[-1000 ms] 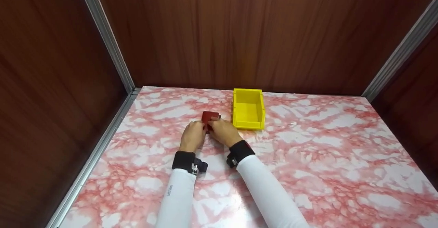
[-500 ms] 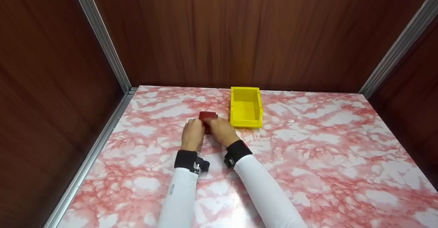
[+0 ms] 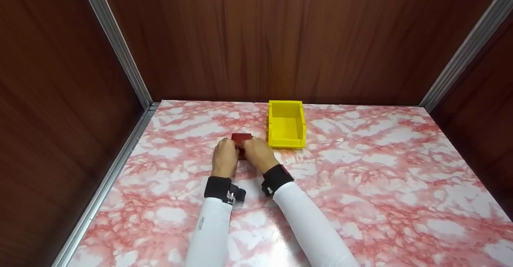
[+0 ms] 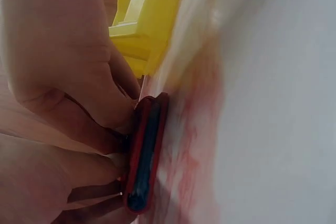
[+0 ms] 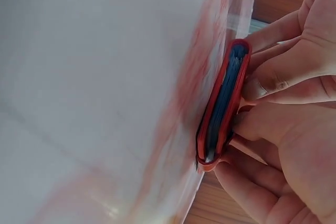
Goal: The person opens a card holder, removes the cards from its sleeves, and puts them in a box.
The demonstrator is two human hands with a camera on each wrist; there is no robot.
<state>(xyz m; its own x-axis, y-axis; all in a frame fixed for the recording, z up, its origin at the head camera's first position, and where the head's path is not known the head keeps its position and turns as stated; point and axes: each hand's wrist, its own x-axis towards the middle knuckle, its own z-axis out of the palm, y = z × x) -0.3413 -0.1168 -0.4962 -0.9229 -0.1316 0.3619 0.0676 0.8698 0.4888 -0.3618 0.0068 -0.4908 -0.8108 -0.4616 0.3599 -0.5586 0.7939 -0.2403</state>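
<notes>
One left hand (image 3: 225,157) and one right hand (image 3: 259,154) are showing, plus two white sleeves (image 3: 210,233), two black wristbands (image 3: 217,187), one red case (image 3: 241,137), one yellow bin (image 3: 287,143), one marbled tabletop (image 3: 380,191), three wood-grained panels (image 3: 256,38) and two grey metal corner posts (image 3: 117,40).

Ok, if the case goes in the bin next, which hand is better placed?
Probably the right hand: like the left hand, it grips the case, but it sits nearer the bin.

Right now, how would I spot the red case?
On the pink-and-white table, find the yellow bin. Just left of it, the left hand and right hand hold a flat red case. Blue showing between its red covers sets it apart from the all-yellow bin.
</notes>
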